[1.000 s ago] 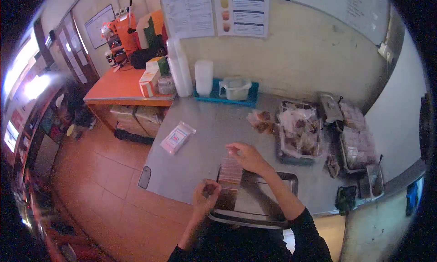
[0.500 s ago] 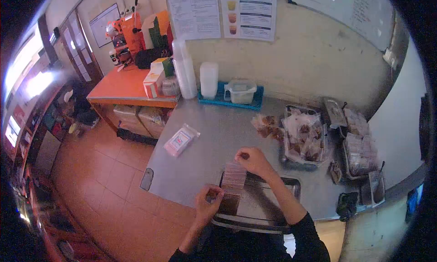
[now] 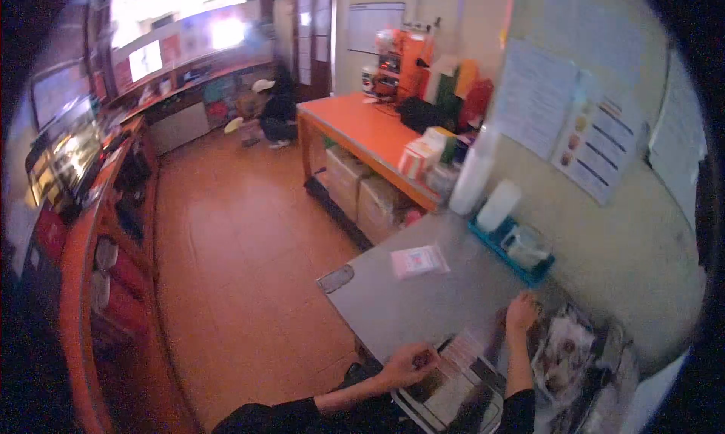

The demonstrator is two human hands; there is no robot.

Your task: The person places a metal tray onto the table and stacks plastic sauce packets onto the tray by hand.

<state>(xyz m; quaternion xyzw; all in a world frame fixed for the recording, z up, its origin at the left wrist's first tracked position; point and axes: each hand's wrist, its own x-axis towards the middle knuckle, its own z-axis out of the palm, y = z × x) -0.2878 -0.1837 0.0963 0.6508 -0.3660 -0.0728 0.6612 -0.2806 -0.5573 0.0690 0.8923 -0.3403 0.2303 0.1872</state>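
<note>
My left hand [image 3: 411,364] is closed round something small and dark that I cannot make out, at the near left side of a metal tray [image 3: 427,420]. A stack of clear plastic packets [image 3: 461,355] lies at the tray's far edge, between my hands. Further right, my right hand [image 3: 522,312] is raised over the metal table [image 3: 377,298], its fingers curled; what they hold, if anything, is too blurred to tell. A pink and white pack [image 3: 418,261] lies flat on the table beyond both hands.
A teal tray [image 3: 513,254] with plastic containers stands against the wall. Filled bags [image 3: 565,351] sit in a container at the right. Behind is an orange table [image 3: 355,121]; a person [image 3: 278,106] crouches far off.
The view has swung left, showing more of the floor and room. My right hand has moved right, away from the packets, toward the filled bags. My left hand remains by the tray.
</note>
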